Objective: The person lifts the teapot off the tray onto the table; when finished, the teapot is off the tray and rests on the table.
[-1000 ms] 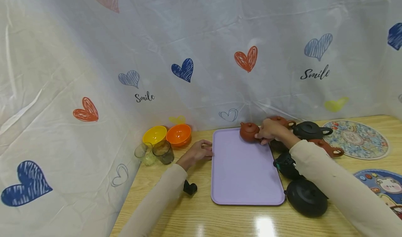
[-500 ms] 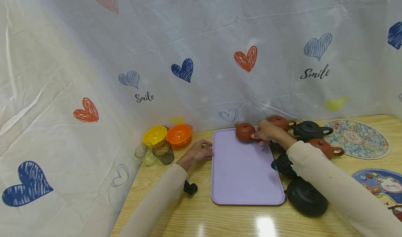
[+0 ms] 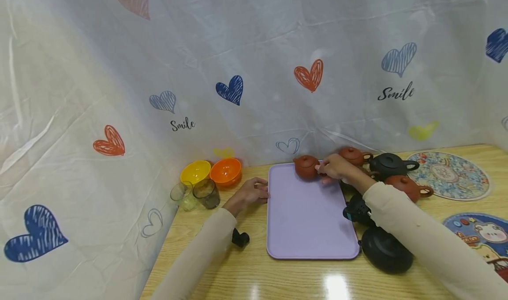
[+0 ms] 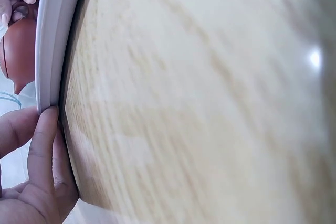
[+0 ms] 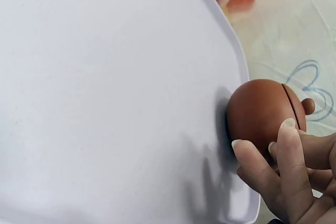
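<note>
My right hand [image 3: 334, 167] holds a small reddish-brown clay teapot [image 3: 305, 166] by its handle side, over the back edge of the lilac tray [image 3: 311, 220]. In the right wrist view the teapot [image 5: 260, 108] has its lid on, and the fingers hide the handle. Whether it rests on the tray or hangs just above, I cannot tell. At the tray's left edge, my left hand [image 3: 251, 192] pinches the rim between thumb and fingers, as the left wrist view shows at the tray rim [image 4: 55, 35].
Right of the tray stand several brown and black teapots, including a brown one [image 3: 406, 187] and a black one [image 3: 386, 249]. Two round mats lie farther right, one floral [image 3: 448, 175]. At left are a yellow bowl [image 3: 196, 172], an orange bowl [image 3: 225, 172] and two glasses [image 3: 207, 194].
My right hand has shifted left with the brown teapot, along the back part of the tray. The left hand has stayed at the tray's left rim.
</note>
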Tool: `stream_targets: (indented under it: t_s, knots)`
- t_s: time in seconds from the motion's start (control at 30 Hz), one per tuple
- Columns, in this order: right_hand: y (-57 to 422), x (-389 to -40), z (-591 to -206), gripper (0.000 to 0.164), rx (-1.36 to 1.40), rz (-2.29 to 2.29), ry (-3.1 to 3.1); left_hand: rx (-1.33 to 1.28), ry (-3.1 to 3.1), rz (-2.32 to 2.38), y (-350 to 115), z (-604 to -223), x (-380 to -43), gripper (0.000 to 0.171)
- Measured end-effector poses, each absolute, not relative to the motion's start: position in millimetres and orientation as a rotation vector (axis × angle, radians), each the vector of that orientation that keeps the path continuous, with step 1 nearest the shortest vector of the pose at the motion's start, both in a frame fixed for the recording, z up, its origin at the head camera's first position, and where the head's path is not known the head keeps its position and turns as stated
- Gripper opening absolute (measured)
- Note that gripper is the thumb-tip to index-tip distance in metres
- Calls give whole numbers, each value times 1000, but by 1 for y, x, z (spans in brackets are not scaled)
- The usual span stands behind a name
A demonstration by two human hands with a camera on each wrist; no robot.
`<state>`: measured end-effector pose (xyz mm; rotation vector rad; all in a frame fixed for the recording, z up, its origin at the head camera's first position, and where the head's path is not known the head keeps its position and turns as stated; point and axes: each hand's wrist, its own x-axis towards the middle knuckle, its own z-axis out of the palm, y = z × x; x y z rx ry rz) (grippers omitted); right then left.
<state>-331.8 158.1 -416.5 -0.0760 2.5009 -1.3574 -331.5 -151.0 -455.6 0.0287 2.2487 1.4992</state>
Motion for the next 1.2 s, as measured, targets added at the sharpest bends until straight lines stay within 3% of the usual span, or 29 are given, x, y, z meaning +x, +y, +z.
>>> stream_targets:
  t_s: [0.27,0.63,1.2]
  knots:
    - [165,-327,-415,24,-100,-1478,2414,13,2233,1514,-151,-458,-331,48]
    - [184,-306,-385,30,-234,-1501,2368,27,2224,1528,-153,-459,-331,48]
    - [259,-247,-375,35,-372,-1472,2404,29,2228,1517,-152,-458,-330,48]
